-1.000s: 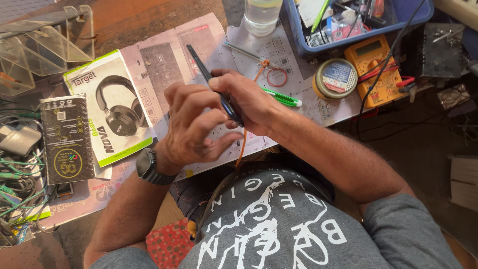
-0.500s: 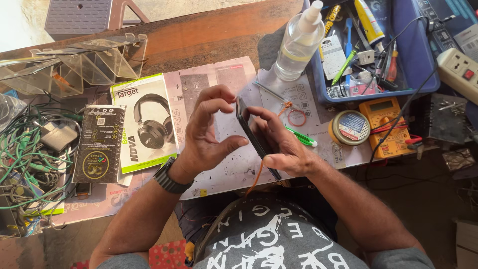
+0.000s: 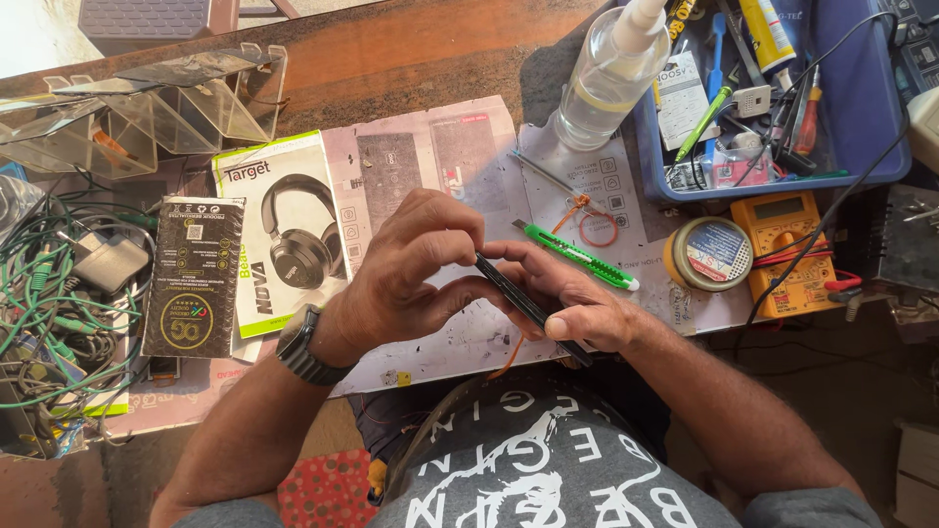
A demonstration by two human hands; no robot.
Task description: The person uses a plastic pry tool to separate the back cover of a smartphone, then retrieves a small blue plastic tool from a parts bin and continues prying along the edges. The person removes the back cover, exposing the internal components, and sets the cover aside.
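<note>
Both my hands hold a slim dark phone-like device [image 3: 528, 305] edge-on above the table's front edge. My left hand [image 3: 406, 279], with a dark wristwatch [image 3: 301, 347] on its wrist, pinches the device's upper end with its fingertips. The lower end rests in my right hand [image 3: 587, 311], thumb laid along the device. A thin orange strip [image 3: 507, 362] hangs below the hands. Just beyond my right fingers lies a green utility knife [image 3: 579, 257], on a printed paper sheet [image 3: 460, 156].
An orange rubber band [image 3: 598, 229] and thin tweezers [image 3: 541, 171] lie near a clear bottle [image 3: 611, 83]. At right are a blue tool tray [image 3: 866, 147], yellow multimeter [image 3: 790, 252] and round tin [image 3: 706, 253]. Left: headphone box [image 3: 284, 230], dark box [image 3: 196, 276], tangled cables [image 3: 54, 313], clear organizer [image 3: 147, 112].
The device has turned from face-on to edge-on between my hands. The view has shifted, showing more of the table's far side, tray and bottle.
</note>
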